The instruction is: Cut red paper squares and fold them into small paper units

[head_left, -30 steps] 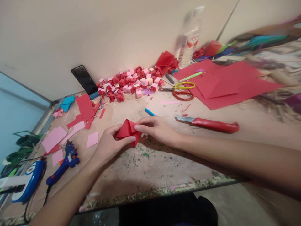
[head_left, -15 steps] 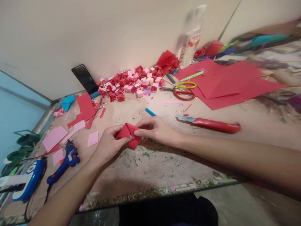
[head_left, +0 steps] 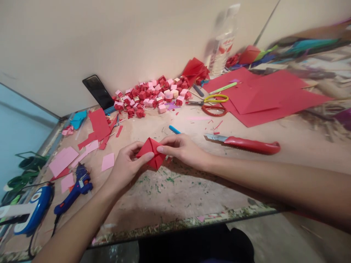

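A folded piece of red paper (head_left: 151, 149), creased into a diamond shape with flaps meeting at its middle, is held just over the table between both hands. My left hand (head_left: 127, 160) pinches its left side, thumb lying on the front near the centre. At the right corner, my right hand (head_left: 186, 150) grips the paper between thumb and fingers. Part of the paper's back is hidden by the fingers. Just behind the right hand lies a blue pen (head_left: 174, 129), partly covered by it.
A red-handled knife (head_left: 246, 144) lies right, blade toward the hands. Scissors (head_left: 214, 104), red paper sheets (head_left: 263, 98), a bottle (head_left: 223, 47) and a heap of small red and pink paper pieces (head_left: 150, 95) are behind. A blue glue gun (head_left: 78, 188) and a phone (head_left: 97, 91) are left.
The left thumb has shifted slightly up and inward on the red paper, and the right thumb has moved up a little. The paper is tilted slightly differently. The other objects stay put.
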{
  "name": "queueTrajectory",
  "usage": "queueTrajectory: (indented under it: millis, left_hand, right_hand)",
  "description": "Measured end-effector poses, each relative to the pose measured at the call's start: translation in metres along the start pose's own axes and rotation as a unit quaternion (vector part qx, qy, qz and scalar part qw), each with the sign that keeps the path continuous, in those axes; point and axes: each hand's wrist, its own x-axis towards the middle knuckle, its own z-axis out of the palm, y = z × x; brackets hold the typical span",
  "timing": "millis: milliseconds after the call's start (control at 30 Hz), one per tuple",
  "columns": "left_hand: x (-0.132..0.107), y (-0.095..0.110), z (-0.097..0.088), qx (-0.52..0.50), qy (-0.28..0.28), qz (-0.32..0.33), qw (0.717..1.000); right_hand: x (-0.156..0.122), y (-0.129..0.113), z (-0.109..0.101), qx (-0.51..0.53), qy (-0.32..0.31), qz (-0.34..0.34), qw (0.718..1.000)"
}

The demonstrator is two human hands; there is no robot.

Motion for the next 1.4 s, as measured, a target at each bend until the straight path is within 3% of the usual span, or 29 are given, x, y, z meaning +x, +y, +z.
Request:
queueTrajectory:
  millis: [300,600,800,1133,1400]
  left_hand:
    - [0.0019,-0.0051,-0.0021,0.039,0.018,-0.007,0.999]
    - [-0.0004,-0.0001,-0.0017,0.072,-0.002,-0.052,0.996]
    - [0.0003,-0.0013,-0.002,0.086,-0.016,-0.034,0.996]
    - [-0.0001,-0.0002,-0.0013,0.077,-0.032,-0.042,0.996]
    - [-0.0002,-0.0002,0.0007,-0.003,-0.01,-0.047,0.999]
  right_hand:
    - [-0.0004,0.0015,0.0014,-0.011,0.002,-0.009,1.0]
    - [-0.0001,0.0021,0.0041,-0.002,0.008,0.014,1.0]
    - [-0.0003,0.0041,0.0034,-0.022,0.002,-0.002,1.0]
    - [-0.0017,0.0022,0.0035,-0.023,-0.012,0.001,1.0]
    - [-0.0018,0.001,0.0035,-0.017,0.032,-0.012,0.999]
